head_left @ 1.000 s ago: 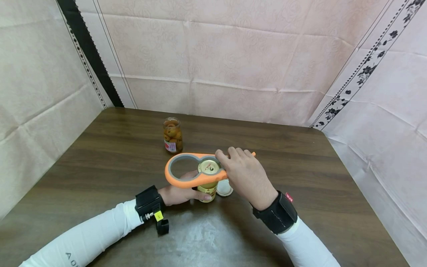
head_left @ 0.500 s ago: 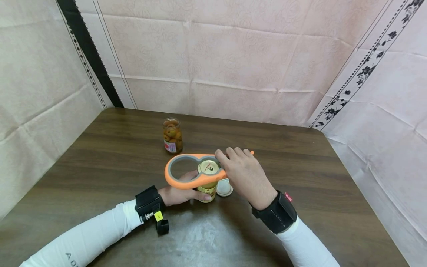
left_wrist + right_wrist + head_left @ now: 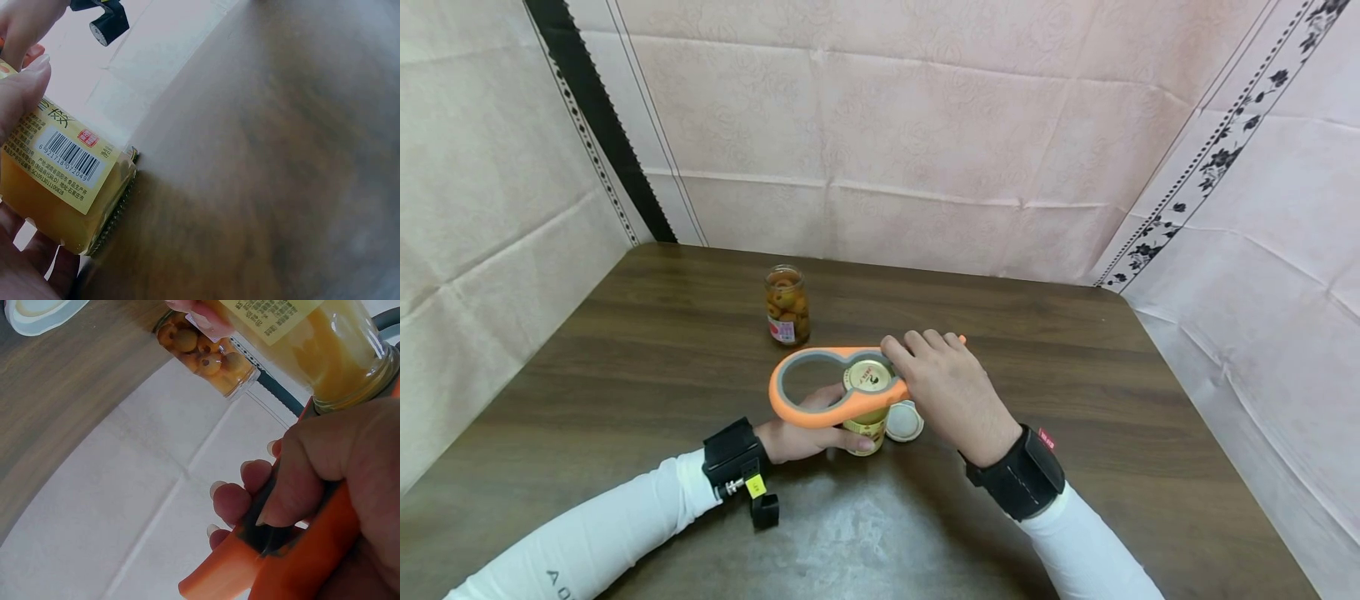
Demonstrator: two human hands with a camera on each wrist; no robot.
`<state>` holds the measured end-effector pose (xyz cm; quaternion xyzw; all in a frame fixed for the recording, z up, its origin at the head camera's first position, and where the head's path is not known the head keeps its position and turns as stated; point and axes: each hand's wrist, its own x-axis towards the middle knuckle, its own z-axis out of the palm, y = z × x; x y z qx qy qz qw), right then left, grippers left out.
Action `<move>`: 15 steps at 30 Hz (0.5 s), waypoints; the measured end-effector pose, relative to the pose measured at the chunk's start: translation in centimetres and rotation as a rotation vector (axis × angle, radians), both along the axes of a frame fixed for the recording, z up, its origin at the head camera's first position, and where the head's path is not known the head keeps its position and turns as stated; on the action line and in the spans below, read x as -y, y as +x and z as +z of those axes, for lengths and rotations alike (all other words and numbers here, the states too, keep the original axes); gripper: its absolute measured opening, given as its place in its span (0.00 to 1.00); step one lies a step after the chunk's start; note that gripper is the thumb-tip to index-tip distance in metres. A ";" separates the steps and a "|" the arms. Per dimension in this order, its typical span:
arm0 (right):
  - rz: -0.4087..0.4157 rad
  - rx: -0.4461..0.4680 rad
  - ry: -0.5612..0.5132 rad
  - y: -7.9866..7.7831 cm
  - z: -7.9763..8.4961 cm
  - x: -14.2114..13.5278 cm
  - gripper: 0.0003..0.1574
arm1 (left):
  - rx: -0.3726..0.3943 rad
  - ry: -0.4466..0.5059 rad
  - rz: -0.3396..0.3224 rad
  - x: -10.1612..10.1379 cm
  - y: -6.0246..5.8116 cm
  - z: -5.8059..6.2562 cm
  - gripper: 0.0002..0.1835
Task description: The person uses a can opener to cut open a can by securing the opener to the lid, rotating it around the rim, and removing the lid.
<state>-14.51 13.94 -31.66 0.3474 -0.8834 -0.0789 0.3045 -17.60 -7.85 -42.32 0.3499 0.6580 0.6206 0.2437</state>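
Upright on the table, a glass jar with a yellow label and a pale gold lid is held round its body by my left hand. In the left wrist view the label's barcode shows, with the thumb across the label and fingers behind. An orange jar opener with grey lining lies level around the lid, which sits in its smaller ring. My right hand grips its two handles from above. The larger ring sticks out to the left over my left hand.
Behind the held jar stands a lidless glass jar full of brownish-orange round fruit. A white lid lies on the brown wooden table, just right of the held jar. Pale cloth hangs around the table's back and sides.
The right hand and the opener's handle end have shifted very slightly left, with the larger ring edging a little toward me. The left hand and the jar stay in place.
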 end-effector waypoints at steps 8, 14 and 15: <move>0.002 -0.002 0.006 -0.1 0.1 0.1 0.18 | 0.012 0.023 -0.017 0.0 0.1 0.0 0.38; 0.000 0.018 0.003 -0.1 0.1 0.0 0.19 | 0.007 0.017 -0.013 0.1 0.1 0.1 0.38; 0.002 0.022 0.000 -0.1 0.1 0.0 0.19 | 0.002 0.014 -0.012 0.1 0.0 0.1 0.38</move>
